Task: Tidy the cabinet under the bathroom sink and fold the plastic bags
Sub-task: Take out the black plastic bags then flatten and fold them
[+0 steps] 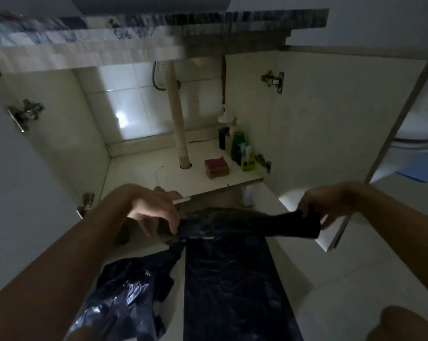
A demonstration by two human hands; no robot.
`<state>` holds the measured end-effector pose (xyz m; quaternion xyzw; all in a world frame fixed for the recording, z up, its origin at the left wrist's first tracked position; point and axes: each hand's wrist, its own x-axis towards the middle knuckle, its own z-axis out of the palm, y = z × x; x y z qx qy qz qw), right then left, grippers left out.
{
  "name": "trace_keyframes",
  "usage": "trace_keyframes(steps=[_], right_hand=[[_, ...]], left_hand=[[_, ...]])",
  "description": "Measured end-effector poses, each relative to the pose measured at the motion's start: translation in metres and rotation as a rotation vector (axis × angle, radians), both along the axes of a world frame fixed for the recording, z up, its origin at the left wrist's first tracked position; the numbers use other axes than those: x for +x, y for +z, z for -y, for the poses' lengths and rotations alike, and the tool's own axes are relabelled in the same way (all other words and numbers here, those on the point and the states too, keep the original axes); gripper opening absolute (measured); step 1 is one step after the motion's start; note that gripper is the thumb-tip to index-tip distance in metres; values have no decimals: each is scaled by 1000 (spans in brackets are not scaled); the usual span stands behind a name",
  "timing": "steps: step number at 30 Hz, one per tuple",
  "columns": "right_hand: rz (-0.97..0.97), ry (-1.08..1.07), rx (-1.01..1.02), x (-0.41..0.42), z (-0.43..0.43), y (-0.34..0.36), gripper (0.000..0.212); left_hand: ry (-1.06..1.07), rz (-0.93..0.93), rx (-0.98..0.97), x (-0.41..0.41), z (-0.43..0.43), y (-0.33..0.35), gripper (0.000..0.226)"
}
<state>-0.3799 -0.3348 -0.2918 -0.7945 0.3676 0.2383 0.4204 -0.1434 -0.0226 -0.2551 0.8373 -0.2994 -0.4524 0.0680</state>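
— Dim tiled floor (335,286) in front of the open cabinet (144,173): that's where you're working. Where is the bag?

— The black plastic bag (232,279) appears to lie as a long flat strip on the floor between your forearms. Its far end is lifted and stretched sideways between your hands. Your left hand (154,215) has its fingers curled round one end of that lifted band. Your right hand (318,203) pinches the other end, knuckles up. Both wrists are raised, elbows wide.

— What could spoil it?

— Thin, slippery film. If you pull harder on one side, I'd judge the strip will skew and the fold come out crooked. Pull too hard and it may stretch or slip out of the pinch. Trapped air could also puff the layers apart.

— Anything nearby to mind?

— A second, crumpled bag (124,294) lies just beside the strip, next to your left forearm, and a dragging arm could catch it. Further off, inside the cabinet, a sponge (216,168) and bottles (240,146) stand right of the drain pipe (176,114), well apart from your hands.
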Motion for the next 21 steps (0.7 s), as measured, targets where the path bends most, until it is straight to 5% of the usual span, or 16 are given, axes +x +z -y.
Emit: trace_keyframes(steps=[5, 10, 15, 21], right_hand=[[-320, 161, -107, 2, -36, -62, 7], [-302, 281, -159, -5, -54, -146, 21], [-290, 169, -138, -22, -61, -218, 26], [-350, 153, -104, -39, -69, -274, 20]], left_hand=[[-81, -76, 322, -21, 10, -78, 15], [-144, -130, 429, -41, 9, -140, 8], [-125, -114, 367, -60, 2, -194, 38], [-132, -93, 376, -65, -9, -255, 39]])
